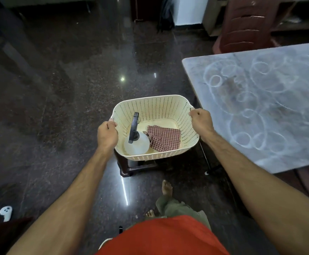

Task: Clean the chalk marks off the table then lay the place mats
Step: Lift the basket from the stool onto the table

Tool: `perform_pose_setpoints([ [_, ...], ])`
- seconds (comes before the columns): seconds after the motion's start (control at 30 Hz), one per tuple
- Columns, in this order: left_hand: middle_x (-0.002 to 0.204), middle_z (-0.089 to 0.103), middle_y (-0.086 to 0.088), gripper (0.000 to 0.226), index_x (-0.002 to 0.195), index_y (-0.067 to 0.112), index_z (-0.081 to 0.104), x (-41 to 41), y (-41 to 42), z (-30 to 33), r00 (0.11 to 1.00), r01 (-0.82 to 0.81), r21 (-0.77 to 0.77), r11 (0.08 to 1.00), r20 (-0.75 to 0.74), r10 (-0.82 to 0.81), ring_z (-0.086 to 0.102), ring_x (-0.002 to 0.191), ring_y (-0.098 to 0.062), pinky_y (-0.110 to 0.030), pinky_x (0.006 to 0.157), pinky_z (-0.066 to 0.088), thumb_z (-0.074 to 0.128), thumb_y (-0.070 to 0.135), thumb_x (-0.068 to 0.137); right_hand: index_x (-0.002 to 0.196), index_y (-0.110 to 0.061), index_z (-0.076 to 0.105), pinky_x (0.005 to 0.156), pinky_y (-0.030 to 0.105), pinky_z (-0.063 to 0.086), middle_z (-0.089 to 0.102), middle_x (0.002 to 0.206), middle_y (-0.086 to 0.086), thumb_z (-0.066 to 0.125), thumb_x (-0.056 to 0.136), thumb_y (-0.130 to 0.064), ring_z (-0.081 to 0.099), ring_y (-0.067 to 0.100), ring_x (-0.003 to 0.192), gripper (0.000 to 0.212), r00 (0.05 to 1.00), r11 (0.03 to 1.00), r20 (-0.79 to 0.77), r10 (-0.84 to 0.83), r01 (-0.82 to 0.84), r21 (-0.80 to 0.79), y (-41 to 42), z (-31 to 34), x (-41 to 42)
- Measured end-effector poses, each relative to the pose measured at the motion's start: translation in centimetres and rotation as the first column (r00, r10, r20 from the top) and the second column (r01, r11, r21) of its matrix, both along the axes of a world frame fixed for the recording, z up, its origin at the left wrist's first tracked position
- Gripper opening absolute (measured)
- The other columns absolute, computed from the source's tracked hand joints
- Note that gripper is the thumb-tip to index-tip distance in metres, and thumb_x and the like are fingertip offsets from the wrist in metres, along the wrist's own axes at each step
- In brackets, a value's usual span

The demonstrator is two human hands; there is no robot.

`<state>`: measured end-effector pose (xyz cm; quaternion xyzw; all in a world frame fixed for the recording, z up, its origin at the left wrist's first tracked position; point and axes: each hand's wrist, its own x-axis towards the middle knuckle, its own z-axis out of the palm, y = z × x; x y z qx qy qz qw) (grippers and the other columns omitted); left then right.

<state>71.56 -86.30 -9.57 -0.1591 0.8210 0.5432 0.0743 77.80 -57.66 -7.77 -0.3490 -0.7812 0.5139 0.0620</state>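
Note:
A cream perforated basket (155, 107) is held over a dark low stool (129, 167), left of the table. My left hand (107, 134) grips its left rim and my right hand (201, 120) grips its right rim. Inside lie a clear spray bottle (138, 144) with a black nozzle and a red-and-white checked cloth (165, 138). The grey table (297, 144) on the right is covered with white chalk circles (249, 115). No place mats can be seen.
Dark polished floor lies all around. A brown plastic chair (245, 24) stands behind the table's far end. A white controller (6, 212) lies on the floor at lower left. My bare feet are below the stool.

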Motion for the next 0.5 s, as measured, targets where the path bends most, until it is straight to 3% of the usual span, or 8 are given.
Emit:
perform_pose_setpoints([
  [0.17,0.078,0.058,-0.009,0.035,0.077,0.016,0.056,2.2,4.2,1.3,0.997,0.076,-0.007,0.997,-0.021,-0.076,0.052,0.071,-0.022,-0.035,0.061,0.037,0.039,0.033,0.103,0.085,0.009,0.066,0.056,0.027,0.037,0.055,0.071,0.007,0.052,0.096,-0.018,0.05,0.018,0.063,0.032,0.995,0.996,-0.031,-0.09,0.089,-0.009,3.7,0.8,4.4],
  [0.33,0.062,0.05,0.0,0.045,0.1,-0.005,0.062,3.5,9.6,1.8,0.994,0.113,0.049,0.992,-0.008,-0.112,0.042,0.055,-0.016,-0.03,0.053,0.031,0.041,0.035,0.102,0.062,-0.024,0.058,0.054,0.025,0.034,0.053,0.062,-0.007,0.052,0.098,-0.025,0.048,0.01,0.059,0.037,0.99,0.991,-0.06,-0.13,0.131,0.02,8.8,1.9,7.6],
  [0.5,0.059,0.046,0.003,0.028,0.094,0.011,0.06,4.9,16.8,3.0,0.988,0.154,0.109,0.982,-0.022,-0.153,0.038,0.052,-0.013,-0.028,0.05,0.028,0.041,0.031,0.101,0.062,-0.019,0.06,0.057,0.031,0.034,0.052,0.065,0.008,0.054,0.096,-0.022,0.047,0.02,0.061,0.035,0.982,0.986,-0.083,-0.167,0.167,-0.006,15.6,3.0,9.9],
])
